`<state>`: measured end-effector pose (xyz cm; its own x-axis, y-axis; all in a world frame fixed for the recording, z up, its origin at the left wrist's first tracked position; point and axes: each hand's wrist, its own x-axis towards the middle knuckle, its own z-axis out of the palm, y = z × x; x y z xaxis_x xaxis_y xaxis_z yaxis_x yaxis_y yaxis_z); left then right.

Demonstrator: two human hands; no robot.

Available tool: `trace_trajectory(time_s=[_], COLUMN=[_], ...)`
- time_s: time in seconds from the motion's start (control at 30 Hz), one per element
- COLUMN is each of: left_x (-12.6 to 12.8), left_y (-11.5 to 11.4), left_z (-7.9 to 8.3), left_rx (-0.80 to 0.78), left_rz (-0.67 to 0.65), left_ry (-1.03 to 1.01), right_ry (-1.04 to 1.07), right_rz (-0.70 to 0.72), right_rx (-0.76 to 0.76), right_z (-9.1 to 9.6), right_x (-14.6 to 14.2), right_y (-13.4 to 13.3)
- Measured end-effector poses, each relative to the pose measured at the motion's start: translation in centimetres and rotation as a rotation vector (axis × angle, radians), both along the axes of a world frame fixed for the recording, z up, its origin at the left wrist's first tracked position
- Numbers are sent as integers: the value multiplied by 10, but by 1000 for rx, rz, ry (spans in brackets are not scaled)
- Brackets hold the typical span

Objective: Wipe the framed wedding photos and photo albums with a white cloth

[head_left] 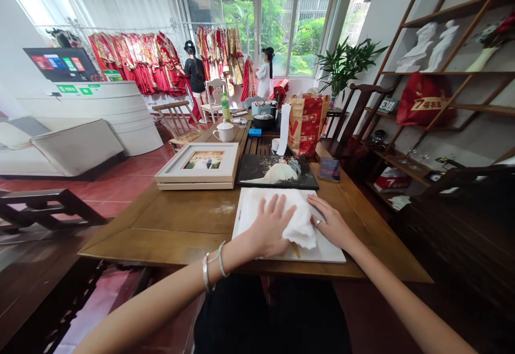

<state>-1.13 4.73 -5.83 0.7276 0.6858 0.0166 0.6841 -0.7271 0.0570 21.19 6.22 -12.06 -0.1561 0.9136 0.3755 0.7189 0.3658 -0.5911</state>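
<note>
Cloth (302, 229), one, under left hand (270, 229), one white board (325, 250), under right hand (332, 227)

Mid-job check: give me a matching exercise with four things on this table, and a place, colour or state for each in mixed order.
Things:
1. White cloth
2. Lidded cup
3. Paper bag
4. Picture panel

Places, colours or states:
A. Red and tan, standing upright
B. Under the left hand, on the white board
C. Mostly black, lying flat just beyond the board
D. White, on the far side of the framed picture

Pairs: 1-B, 2-D, 3-A, 4-C
</note>
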Motion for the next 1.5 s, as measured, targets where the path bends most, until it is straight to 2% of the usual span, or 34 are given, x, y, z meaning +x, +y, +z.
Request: trace_trajectory(time_s=[0.07,0.13,0.27,0.47,0.63,0.77,1.0,1.1,1.2,1.4,1.5], left_x=[-5,-10,-20,-27,-29,-29,-26,-25,-20,3,12], left_y=[-11,-12,11,53,62,40,-31,-37,-21,32,47], left_z=[1,3,6,5,6,7,-4,-10,-13,-9,-7], left_rx=[9,23,46,42,-25,-71,16,50,64,57,65], left_rz=[-45,-73,-103,-30,18,2,-59,-34,-19,72,23], left_ry=[7,12,15,0,-14,-14,-27,-35,-35,-17,-1], right_ry=[4,2,-29,-30,-11,-24,-39,-26,-10,-8,-13], right_rz=[5,1,-9,-36,-29,-30,-20,-20,-19,-6,20], right_rx=[8,11,-6,-22,-23,-21,-17,-9,-4,4,9], right_z=[-1,-2,1,1,1,1,2,2,2,1,-1], right_x=[1,2,0,0,1,1,2,2,1,0,0], right_y=[0,1,1,0,0,0,0,-1,-1,1,2])
